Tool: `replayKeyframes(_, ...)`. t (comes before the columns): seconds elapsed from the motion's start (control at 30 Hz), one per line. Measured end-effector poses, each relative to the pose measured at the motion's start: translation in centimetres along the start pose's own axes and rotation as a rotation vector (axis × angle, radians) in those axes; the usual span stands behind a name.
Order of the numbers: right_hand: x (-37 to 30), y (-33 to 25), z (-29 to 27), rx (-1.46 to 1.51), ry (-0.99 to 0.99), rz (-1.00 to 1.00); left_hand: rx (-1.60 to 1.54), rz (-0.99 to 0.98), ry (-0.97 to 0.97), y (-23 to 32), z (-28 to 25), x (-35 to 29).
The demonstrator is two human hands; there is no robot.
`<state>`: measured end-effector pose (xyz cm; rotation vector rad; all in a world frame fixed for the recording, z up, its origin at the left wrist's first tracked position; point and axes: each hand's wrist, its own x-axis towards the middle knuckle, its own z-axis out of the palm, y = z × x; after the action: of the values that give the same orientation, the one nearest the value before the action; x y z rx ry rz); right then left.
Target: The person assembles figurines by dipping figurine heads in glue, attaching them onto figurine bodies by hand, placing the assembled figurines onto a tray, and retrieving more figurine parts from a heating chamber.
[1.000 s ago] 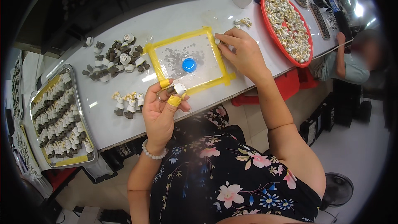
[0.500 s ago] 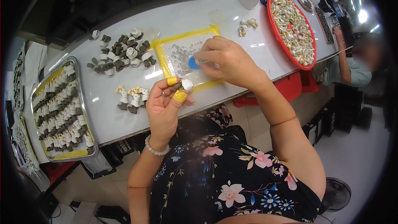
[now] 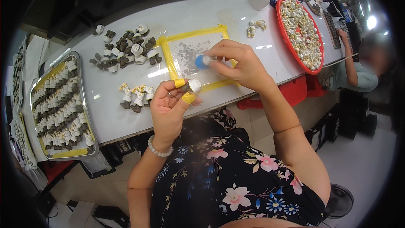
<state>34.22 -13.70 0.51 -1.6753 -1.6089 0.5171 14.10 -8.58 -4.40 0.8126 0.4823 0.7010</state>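
My left hand (image 3: 171, 101), with yellow tape on the thumb and forefinger, pinches a small figurine body (image 3: 194, 86), white at one end and dark at the other. My right hand (image 3: 236, 61) grips a small whitish container with a round blue end (image 3: 200, 62), just above the spotted plastic sheet (image 3: 185, 55) edged with yellow tape. Fingers hide part of the container, so I cannot tell its exact kind. Left of my left hand, several assembled figurines (image 3: 137, 97) with white bodies and dark feet lie on the table. Beyond them is a pile of loose figurine bodies (image 3: 126, 50).
A metal tray (image 3: 98, 148) of rows of figurines stands at the left. On the right are a red basket (image 3: 291, 46) full of small white-and-yellow pieces, a few loose pieces (image 3: 251, 31) and a white bottle (image 3: 260, 0). Another person (image 3: 358, 74) sits at far right.
The container in my right hand has tilted, and its blue end has moved slightly to the right. My left hand has turned the figurine body a little, showing more of its white end.
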Motion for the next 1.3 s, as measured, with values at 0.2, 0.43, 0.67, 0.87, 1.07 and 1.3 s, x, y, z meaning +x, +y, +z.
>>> replayKeyframes(0.2, -1.1, -0.4, 0.4, 0.352, -0.003, 0.173, 0.020, -0.007, -0.003, 0.2, 0.0, 0.0)
replayKeyframes(0.43, -1.5, -1.3, 0.5, 0.438, -0.066, 0.144, -0.024, 0.003, -0.039, 0.0, -0.4, 0.0)
replayKeyframes(0.67, -1.8, -1.6, 0.8, 0.388, -0.052, 0.018, -0.008, 0.012, -0.045, 0.0, -0.4, -0.2)
replayKeyframes(0.87, -2.2, -1.6, 1.0, 0.310, -0.050, 0.005, 0.031, 0.051, -0.050, -0.5, -0.2, -0.4)
replayKeyframes(1.07, -2.5, -1.4, 1.2, 0.301, -0.030, 0.005, 0.056, 0.057, -0.066, -0.5, -0.3, -0.5)
replayKeyframes(1.3, -2.8, -0.7, -0.1, 0.409, -0.177, 0.063, 0.112, -0.064, -0.132, 1.1, 0.2, -0.9)
